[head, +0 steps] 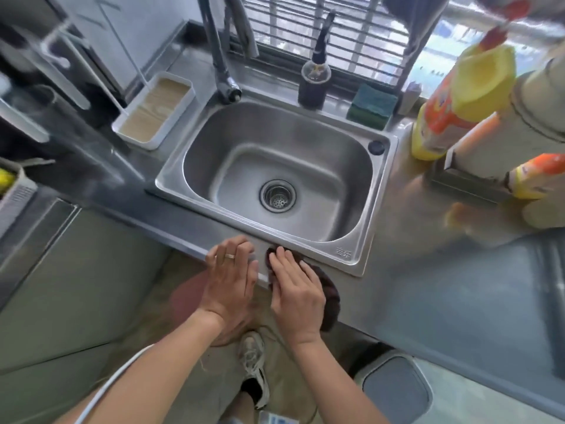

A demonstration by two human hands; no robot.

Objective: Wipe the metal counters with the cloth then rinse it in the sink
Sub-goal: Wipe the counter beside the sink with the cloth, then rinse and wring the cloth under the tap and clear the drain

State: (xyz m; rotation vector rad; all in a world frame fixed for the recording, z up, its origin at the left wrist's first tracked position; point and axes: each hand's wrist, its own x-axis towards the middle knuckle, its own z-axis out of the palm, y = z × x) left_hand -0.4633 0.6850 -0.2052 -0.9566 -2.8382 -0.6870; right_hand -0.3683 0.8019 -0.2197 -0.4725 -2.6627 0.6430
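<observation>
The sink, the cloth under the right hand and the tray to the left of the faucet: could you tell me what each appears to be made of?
The sink looks like brushed stainless steel: grey, with soft reflections and a stamped rim. The cloth seems a dark, plush fabric, possibly microfibre; its edge looks fuzzy. The tray appears to be white plastic, matte and smooth-edged; its tan inner panel shows wood-like grain, though it could be printed.

The right hand (298, 289) lies flat on a dark cloth (328, 296) at the desk's (428, 270) front edge, just below the sink (275, 175). The left hand (230, 280) rests flat beside it, a ring (230, 256) on one finger.
</observation>
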